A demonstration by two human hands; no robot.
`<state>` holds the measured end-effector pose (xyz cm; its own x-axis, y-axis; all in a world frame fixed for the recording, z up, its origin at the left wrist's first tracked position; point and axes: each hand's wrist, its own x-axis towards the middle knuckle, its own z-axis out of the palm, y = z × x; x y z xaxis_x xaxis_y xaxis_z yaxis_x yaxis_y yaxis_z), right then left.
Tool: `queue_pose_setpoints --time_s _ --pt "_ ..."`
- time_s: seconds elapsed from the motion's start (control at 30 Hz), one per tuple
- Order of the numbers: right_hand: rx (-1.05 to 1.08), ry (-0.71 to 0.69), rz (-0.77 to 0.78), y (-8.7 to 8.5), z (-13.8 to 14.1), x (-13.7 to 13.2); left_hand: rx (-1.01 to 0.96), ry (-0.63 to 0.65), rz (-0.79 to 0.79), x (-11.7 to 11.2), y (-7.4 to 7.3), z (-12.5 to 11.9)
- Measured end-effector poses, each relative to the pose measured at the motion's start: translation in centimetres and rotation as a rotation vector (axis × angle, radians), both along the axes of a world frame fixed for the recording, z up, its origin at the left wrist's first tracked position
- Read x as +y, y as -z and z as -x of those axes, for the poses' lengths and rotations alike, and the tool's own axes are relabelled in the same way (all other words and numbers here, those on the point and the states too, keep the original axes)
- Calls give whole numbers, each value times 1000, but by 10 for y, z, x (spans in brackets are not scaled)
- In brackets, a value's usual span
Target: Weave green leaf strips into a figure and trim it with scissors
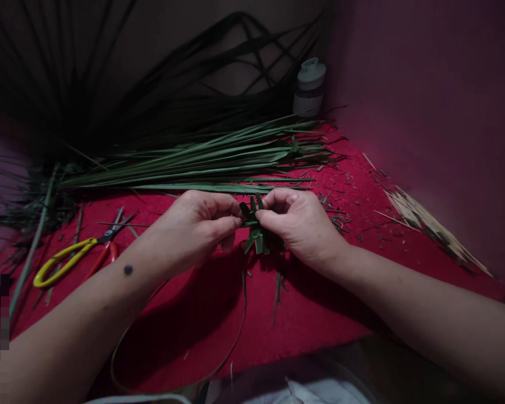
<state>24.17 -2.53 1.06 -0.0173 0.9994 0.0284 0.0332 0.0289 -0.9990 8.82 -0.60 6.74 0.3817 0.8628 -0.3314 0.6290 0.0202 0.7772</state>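
Between my two hands, above the red cloth, is a small piece woven from green leaf strips, with short cut ends sticking up and down. My left hand pinches its left side between thumb and forefinger. From the right, my right hand grips it with thumb and forefinger, hiding part of the weave. A thin strand hangs below the piece and loops down to the left. Left of my left wrist lie scissors with yellow and red handles, their blades pointing away.
Behind my hands lies a bundle of long green leaves. A white-lidded bottle stands at the back by the wall. Pale thin sticks lie at the right, and leaf scraps are scattered near my right hand.
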Motion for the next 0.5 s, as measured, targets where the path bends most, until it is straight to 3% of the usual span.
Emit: queue_pose_setpoints --time_s 0.13,0.5 --pt "-3 -33 -27 3 1 -1 -2 14 -14 -1 1 -1" --pt "114 -38 83 5 0 3 0 4 57 5 -1 4"
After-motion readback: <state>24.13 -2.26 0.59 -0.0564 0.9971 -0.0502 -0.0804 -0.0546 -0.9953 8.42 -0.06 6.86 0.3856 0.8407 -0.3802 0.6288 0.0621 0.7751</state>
